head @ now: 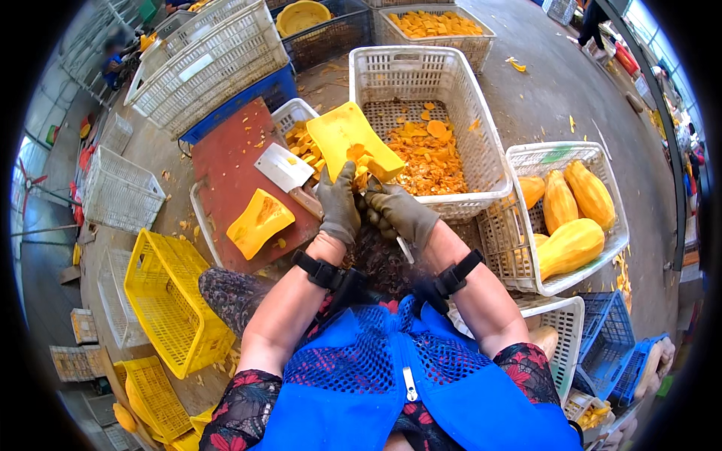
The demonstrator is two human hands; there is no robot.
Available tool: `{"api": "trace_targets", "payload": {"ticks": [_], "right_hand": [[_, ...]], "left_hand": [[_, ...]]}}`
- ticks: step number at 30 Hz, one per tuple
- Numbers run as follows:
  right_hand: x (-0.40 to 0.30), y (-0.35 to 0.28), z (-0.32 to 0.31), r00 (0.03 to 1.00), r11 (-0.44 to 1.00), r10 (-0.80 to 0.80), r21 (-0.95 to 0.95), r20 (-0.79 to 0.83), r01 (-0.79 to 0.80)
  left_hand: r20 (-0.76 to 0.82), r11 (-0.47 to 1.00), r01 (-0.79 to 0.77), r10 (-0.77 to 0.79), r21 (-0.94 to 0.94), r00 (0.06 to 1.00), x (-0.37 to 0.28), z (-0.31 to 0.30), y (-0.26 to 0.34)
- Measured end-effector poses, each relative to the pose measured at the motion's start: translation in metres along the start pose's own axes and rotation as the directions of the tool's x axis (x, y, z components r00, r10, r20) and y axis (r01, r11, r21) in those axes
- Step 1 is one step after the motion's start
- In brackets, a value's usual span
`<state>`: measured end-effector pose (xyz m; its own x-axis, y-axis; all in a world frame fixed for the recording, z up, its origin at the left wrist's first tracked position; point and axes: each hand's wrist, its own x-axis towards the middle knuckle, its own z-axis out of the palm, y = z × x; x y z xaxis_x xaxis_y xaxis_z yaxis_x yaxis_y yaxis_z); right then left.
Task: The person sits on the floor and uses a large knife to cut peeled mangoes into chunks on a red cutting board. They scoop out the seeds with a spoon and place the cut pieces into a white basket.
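Note:
My gloved left hand (339,203) grips the near end of a large peeled squash piece (352,138), whose hollow shows orange pulp. My gloved right hand (403,211) is closed on a metal hand tool (405,250), its pale end sticking out below the fist; its working end, at the pulp, is mostly hidden. Left of my hands, a cleaver (286,168) with a wooden handle lies on a red board (220,169). Nearer me on that board rests another cut squash piece (260,223), hollow side up. Beyond my right hand stands a white crate (489,141) with pulp and scraps in it.
A white crate (617,225) of whole peeled squashes (571,248) is at right. A small white bin (296,110) of squash pieces sits beside the board. Yellow crates (169,304) stand at lower left, stacked white crates (214,67) at upper left, and a crate of chunks (434,23) farther ahead.

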<state>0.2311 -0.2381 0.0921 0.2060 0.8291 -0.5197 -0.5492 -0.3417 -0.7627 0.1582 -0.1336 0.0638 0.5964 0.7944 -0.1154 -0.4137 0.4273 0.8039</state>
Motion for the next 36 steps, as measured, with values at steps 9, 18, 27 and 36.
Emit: {"api": "trace_targets", "payload": {"ticks": [9,18,27,36], "right_hand": [[0.007,-0.002,-0.045,0.998,0.985,-0.017,0.172,0.065,0.006],[0.006,0.009,-0.049,0.966,0.974,-0.221,0.015,-0.135,0.225],[-0.037,-0.002,-0.069,0.962,0.933,-0.239,0.246,-0.128,0.265],[-0.017,-0.026,-0.063,0.419,0.15,-0.901,-0.987,-0.11,0.063]], "left_hand": [[0.122,0.987,-0.017,-0.003,0.162,0.993,0.018,0.031,-0.021],[0.033,0.984,0.164,-0.162,-0.069,0.986,0.026,0.047,-0.045],[-0.017,0.986,0.118,-0.121,-0.121,0.992,0.03,0.05,-0.055],[-0.04,0.95,-0.235,0.248,0.205,0.968,0.04,0.039,-0.079]]}}
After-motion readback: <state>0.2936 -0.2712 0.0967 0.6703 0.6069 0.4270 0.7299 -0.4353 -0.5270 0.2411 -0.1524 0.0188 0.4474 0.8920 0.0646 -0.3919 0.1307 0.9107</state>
